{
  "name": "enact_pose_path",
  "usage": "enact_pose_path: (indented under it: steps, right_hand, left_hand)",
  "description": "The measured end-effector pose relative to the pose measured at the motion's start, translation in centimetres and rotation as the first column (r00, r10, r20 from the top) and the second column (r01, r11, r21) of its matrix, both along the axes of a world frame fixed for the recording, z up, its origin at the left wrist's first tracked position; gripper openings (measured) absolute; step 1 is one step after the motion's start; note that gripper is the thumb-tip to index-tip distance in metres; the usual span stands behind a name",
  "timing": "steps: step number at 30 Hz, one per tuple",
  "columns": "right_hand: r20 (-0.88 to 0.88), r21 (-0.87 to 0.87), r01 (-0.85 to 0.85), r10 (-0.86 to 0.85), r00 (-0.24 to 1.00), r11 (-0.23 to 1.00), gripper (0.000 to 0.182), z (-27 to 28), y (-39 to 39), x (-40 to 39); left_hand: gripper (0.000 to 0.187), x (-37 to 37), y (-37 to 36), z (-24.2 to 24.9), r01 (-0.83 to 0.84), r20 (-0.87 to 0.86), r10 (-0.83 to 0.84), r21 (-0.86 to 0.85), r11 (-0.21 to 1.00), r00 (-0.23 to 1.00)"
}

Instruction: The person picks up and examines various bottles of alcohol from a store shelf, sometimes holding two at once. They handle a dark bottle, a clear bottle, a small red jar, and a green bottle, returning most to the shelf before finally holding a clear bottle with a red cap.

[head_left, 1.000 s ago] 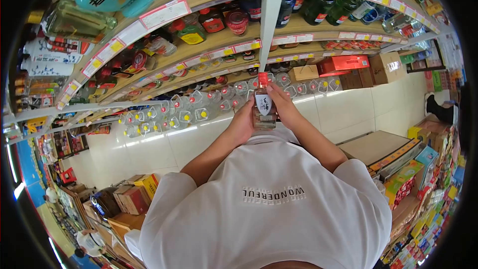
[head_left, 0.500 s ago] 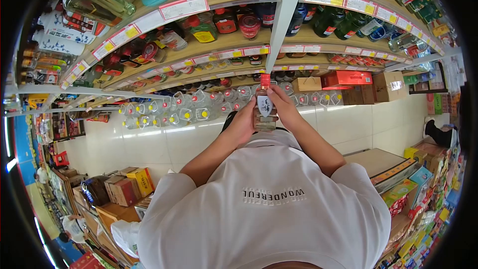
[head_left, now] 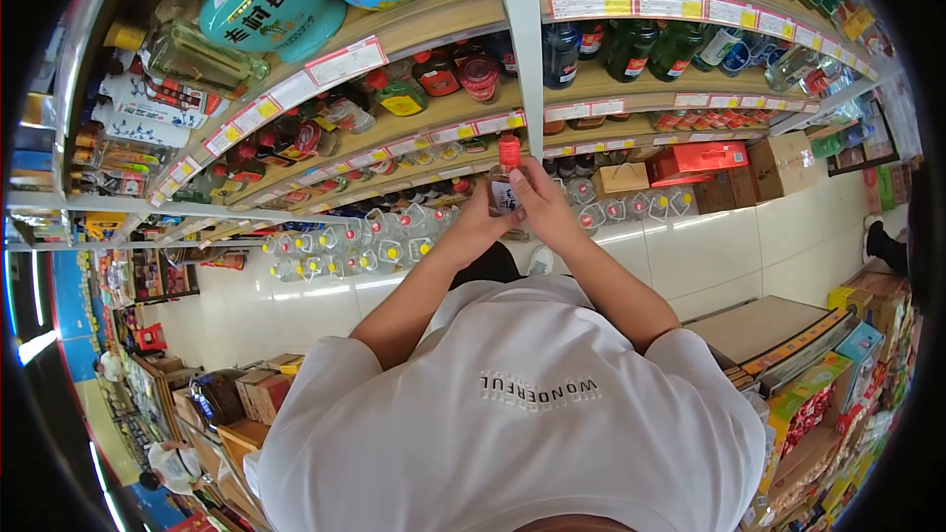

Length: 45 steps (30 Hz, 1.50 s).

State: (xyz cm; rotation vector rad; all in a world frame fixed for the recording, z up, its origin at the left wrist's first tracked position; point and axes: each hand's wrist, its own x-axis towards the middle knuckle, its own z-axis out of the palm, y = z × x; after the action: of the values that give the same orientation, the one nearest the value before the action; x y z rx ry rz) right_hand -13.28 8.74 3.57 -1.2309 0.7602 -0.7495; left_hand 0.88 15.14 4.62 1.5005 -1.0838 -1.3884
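Note:
A small clear liquor bottle (head_left: pixel 505 197) with a red cap and a pale label with dark characters is upright in front of my chest, close to the shelves. My left hand (head_left: pixel 474 225) wraps its left side and lower part. From the right, my right hand (head_left: pixel 545 201) grips it, with the thumb across the front near the shoulder. Fingers cover part of the label and the bottle's base.
Shelves of bottles (head_left: pixel 631 47) with price tags (head_left: pixel 348 60) stand ahead, split by a white post (head_left: pixel 522 49). Large clear jugs (head_left: pixel 390 248), a red box (head_left: pixel 699 162) and a cardboard box (head_left: pixel 783 166) line the floor. Another person (head_left: pixel 175 467) is at lower left.
The bottle has turned and shifted slightly left, and my fingers now cover more of its label and lower part. The view has swung, so the shelf post appears further left.

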Motion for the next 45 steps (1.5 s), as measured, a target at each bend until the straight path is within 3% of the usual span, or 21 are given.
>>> enact_pose_path:
  steps: [2, 4, 6, 8, 11, 14, 19, 23, 25, 26, 27, 30, 31, 34, 40, 45]
  right_hand:
    - [-0.031, -0.083, 0.016, -0.019, 0.999, 0.996, 0.038, 0.0, -0.3, 0.0]
    - [0.022, -0.187, 0.094, -0.091, 0.996, 0.978, 0.042, -0.4, -0.5, 1.0]
    - [-0.002, -0.174, 0.098, -0.1, 0.995, 0.98, 0.042, 0.0, -0.8, 1.3]
    - [0.003, -0.148, 0.065, -0.065, 0.998, 0.987, 0.041, 0.3, -1.1, 1.6]
    - [0.05, -0.129, -0.011, 0.018, 0.999, 0.992, 0.041, 0.5, -1.9, 2.1]
    - [0.062, -0.166, -0.055, 0.066, 0.996, 0.985, 0.041, 0.7, -2.2, 2.5]
    - [0.023, -0.294, -0.119, 0.131, 0.991, 0.949, 0.04, 1.2, -2.9, 3.1]
    - [0.242, -0.218, 0.011, 0.043, 0.969, 0.976, 0.038, 0.6, -3.4, 4.1]
    - [0.305, -0.19, 0.111, -0.048, 0.951, 0.976, 0.035, 0.0, -3.7, 3.6]
    - [0.281, -0.148, 0.106, -0.061, 0.958, 0.983, 0.033, -0.5, -3.7, 2.9]
    - [0.257, -0.108, 0.104, -0.073, 0.964, 0.989, 0.031, -1.2, -3.5, 1.7]
    - [0.211, -0.006, 0.117, -0.113, 0.971, 0.993, 0.022, -2.8, -2.4, -1.2]
    - [0.188, 0.007, 0.109, -0.108, 0.976, 0.994, 0.021, -3.8, -2.1, -2.3]
    - [0.084, 0.063, 0.122, -0.127, 0.988, 0.991, 0.022, -5.2, -0.6, -5.1]
    - [-0.069, 0.127, 0.158, -0.15, 0.986, 0.979, 0.027, -7.4, 1.4, -8.5]
    - [-0.046, 0.151, 0.186, -0.182, 0.982, 0.971, 0.026, -7.6, 2.0, -9.3]
  left_hand:
    - [0.073, -0.3, -0.6, 0.2, -0.008, 0.217, 0.013, -0.022, 1.0, 0.976]
    - [0.078, -1.5, -0.7, 0.9, -0.069, 0.314, 0.098, -0.101, 0.993, 0.944]
    - [0.082, -2.0, -0.7, 0.6, -0.103, 0.396, 0.177, -0.201, 0.974, 0.901]
    - [0.084, -1.6, -0.8, -0.3, -0.101, 0.461, 0.253, -0.329, 0.939, 0.851]
    - [0.073, -0.4, -1.4, -0.4, -0.085, 0.474, 0.215, -0.281, 0.956, 0.854]
    - [0.071, 0.3, -1.4, -0.9, -0.057, 0.521, 0.237, -0.337, 0.94, 0.82]
    - [0.077, 0.9, -1.6, -1.3, -0.14, 0.49, 0.342, -0.403, 0.904, 0.801]
    - [0.074, 2.0, -3.0, -2.2, -0.245, 0.458, 0.516, -0.529, 0.812, 0.724]
    - [0.073, 2.7, -4.2, -1.4, -0.357, 0.288, 0.568, -0.542, 0.76, 0.771]
    - [0.072, 3.3, -4.7, -1.0, -0.412, 0.2, 0.587, -0.539, 0.735, 0.785]
    - [0.073, 4.3, -5.3, -1.5, -0.382, 0.302, 0.607, -0.555, 0.739, 0.735]
    - [0.074, 5.7, -7.2, -3.0, -0.377, 0.344, 0.71, -0.663, 0.647, 0.614]
    - [0.074, 5.5, -7.6, -2.5, -0.417, 0.305, 0.717, -0.646, 0.639, 0.627]
    - [0.073, 5.3, -9.0, -3.7, -0.436, 0.354, 0.815, -0.71, 0.553, 0.459]
    - [0.077, 5.1, -11.5, -4.8, -0.441, 0.367, 0.85, -0.736, 0.514, 0.379]
    - [0.078, 5.6, -12.6, -4.9, -0.479, 0.35, 0.864, -0.726, 0.494, 0.361]
